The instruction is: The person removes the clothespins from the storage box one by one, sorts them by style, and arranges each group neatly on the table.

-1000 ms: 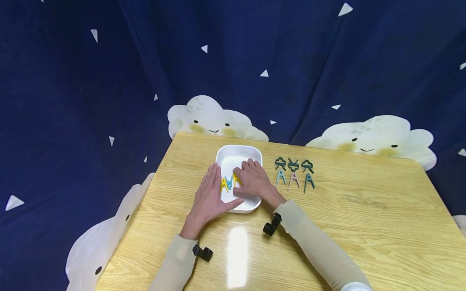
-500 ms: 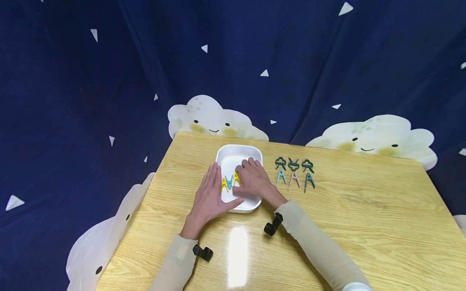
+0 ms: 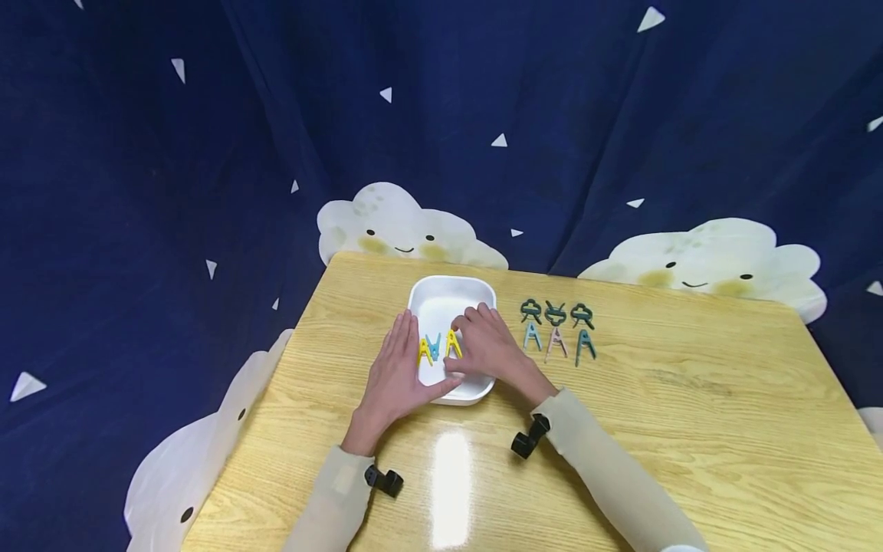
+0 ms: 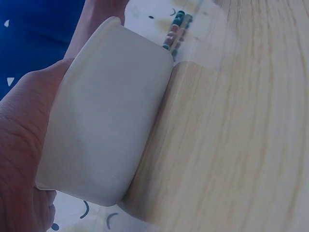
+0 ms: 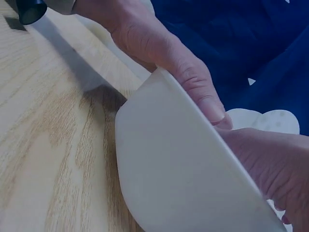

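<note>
A white basin (image 3: 444, 288) holds two yellow clothespins and a light blue one. The left yellow clothespin (image 3: 425, 351) lies beside the light blue clothespin (image 3: 434, 346), and the right yellow clothespin (image 3: 453, 343) is a little apart from them. Along the basin's left rim rests my left hand (image 3: 393, 376), fingers straight and thumb stretched over the near end. My right hand (image 3: 486, 345) reaches in over the right rim. Its bent fingers and thumb stand apart around the right yellow clothespin. In the right wrist view its thumb (image 5: 210, 106) shows above the basin wall (image 5: 178, 164).
Right of the basin, three dark green cloud-shaped clips (image 3: 556, 316) lie in a row on the wooden table (image 3: 662, 429). Below them lie a light blue clothespin (image 3: 532, 336), a pink one (image 3: 556, 342) and a teal one (image 3: 585, 345). A blue curtain hangs behind.
The right yellow clothespin has shifted slightly right, away from the light blue one, and more of it shows. My right hand has moved slightly right. My left hand has stayed put.
</note>
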Demonstrator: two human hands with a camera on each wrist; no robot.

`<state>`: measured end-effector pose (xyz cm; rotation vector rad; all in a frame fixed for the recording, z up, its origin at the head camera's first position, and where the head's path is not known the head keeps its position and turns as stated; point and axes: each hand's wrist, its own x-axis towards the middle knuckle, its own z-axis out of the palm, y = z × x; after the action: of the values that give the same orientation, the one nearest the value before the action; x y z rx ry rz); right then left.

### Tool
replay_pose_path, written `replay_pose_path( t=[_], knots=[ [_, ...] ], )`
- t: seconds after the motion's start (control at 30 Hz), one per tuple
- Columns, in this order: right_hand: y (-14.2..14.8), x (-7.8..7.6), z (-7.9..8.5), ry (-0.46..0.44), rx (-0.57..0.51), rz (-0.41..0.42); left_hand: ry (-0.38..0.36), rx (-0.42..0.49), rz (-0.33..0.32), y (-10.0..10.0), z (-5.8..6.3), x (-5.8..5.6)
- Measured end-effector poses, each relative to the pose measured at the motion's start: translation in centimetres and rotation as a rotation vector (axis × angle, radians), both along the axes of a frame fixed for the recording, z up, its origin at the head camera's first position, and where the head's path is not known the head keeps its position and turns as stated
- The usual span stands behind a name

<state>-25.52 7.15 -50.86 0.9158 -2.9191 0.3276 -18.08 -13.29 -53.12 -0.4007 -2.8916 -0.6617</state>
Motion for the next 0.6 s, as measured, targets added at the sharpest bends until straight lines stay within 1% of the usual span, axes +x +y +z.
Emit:
replay_pose_path(
  t=[0.27,0.5,0.6],
  knots=[
    [1.7,1.0,1.3,0.019,-0.037,-0.035,-0.004,-0.002,0.0,0.0,0.2,0.1],
    [3.3,2.0,3.1,0.075,-0.091,-0.07,-0.019,-0.002,0.007,0.1,0.2,0.1],
    [4.2,2.4,3.6,0.084,-0.102,-0.086,-0.022,-0.003,0.008,0.1,0.2,0.1]
  ],
)
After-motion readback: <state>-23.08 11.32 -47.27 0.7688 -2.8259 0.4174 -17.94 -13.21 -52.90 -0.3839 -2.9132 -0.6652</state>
